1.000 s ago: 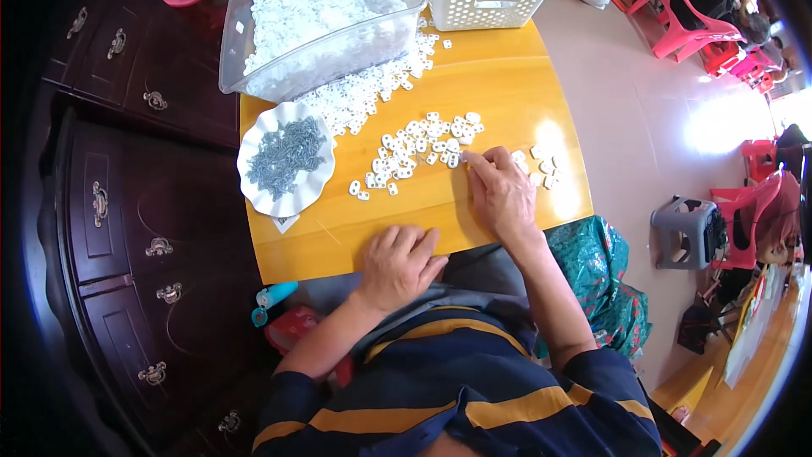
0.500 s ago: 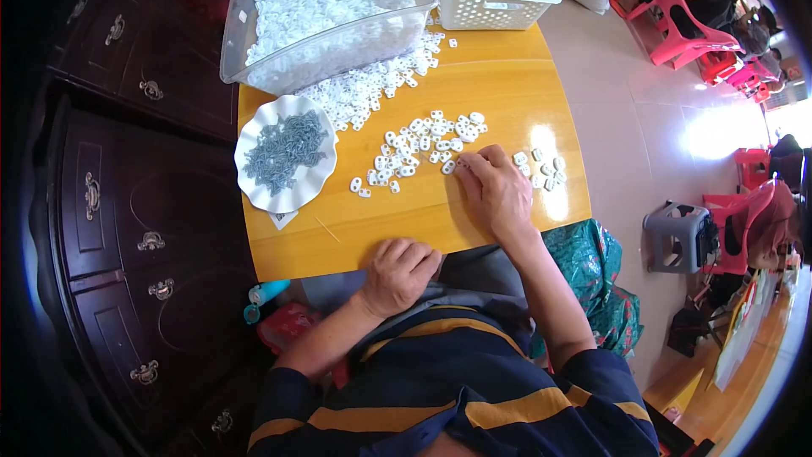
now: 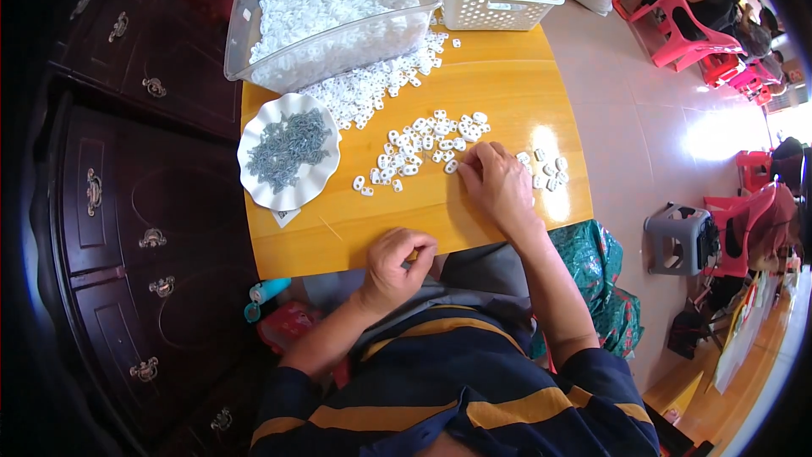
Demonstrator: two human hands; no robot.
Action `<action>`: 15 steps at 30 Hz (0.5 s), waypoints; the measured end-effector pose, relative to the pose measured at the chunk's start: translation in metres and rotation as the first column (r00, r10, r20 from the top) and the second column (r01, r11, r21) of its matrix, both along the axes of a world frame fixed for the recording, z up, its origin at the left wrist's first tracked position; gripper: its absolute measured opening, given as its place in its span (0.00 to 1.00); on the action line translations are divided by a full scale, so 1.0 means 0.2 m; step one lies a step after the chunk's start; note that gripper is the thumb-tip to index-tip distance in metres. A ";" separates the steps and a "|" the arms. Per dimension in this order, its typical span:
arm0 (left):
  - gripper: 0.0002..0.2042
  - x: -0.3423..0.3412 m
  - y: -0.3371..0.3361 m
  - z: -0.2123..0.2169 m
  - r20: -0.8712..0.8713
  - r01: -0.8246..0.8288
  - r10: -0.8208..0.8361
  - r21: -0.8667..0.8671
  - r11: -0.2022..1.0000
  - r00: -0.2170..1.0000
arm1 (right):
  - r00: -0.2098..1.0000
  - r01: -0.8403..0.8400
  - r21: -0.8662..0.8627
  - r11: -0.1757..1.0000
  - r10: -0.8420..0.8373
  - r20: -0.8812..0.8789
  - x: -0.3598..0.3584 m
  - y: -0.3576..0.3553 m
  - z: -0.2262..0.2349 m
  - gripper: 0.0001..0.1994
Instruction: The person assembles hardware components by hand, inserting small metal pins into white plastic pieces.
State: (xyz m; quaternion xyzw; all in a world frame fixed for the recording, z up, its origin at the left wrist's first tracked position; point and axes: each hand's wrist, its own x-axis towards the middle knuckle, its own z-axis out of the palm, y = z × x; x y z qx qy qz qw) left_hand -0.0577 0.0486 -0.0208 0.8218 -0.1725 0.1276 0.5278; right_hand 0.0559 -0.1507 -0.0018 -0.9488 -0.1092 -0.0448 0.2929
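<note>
Small white plastic pieces with two holes (image 3: pixel 414 144) lie loose across the middle of the wooden table. At their right edge my right hand (image 3: pixel 501 186) rests with thumb and fingertips closed together, close beside one piece; whether anything is pinched there is hidden. My left hand (image 3: pixel 396 269) is at the table's near edge, fingers curled and thumb bent toward the index finger; I cannot make out anything in it. To the right of my right hand lies a smaller group of the white pieces (image 3: pixel 551 174). A scalloped white plate (image 3: pixel 250 178) holds a heap of small slim grey parts (image 3: pixel 292 148).
A clear plastic bin (image 3: pixel 338 46) and a white perforated basket (image 3: pixel 499 15), both full of white pieces, stand at the back, with more spilled before the bin. A thin stick (image 3: pixel 330 228) lies near the front left. Dark drawers (image 3: pixel 152 169) stand close at left.
My left hand has turned and lifted slightly, its thumb now showing beside the curled fingers. My right hand has drawn its fingertips closer together at nearly the same spot.
</note>
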 end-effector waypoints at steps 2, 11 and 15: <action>0.06 0.00 -0.01 0.01 -0.067 -0.033 0.029 -0.048 0.998 0.997 | 0.995 -0.026 0.027 0.999 0.023 0.097 -0.02 -0.01 -0.01 0.08; 0.02 0.09 -0.10 0.07 -0.302 -0.101 -0.051 -0.466 0.879 0.952 | 0.856 0.265 0.850 0.456 0.295 -0.425 -0.36 -0.05 0.03 0.06; 0.03 0.10 -0.15 0.12 -0.229 -0.015 -0.088 -0.413 0.911 0.969 | 0.731 0.397 0.853 0.338 0.445 -0.516 -0.41 -0.09 0.02 0.07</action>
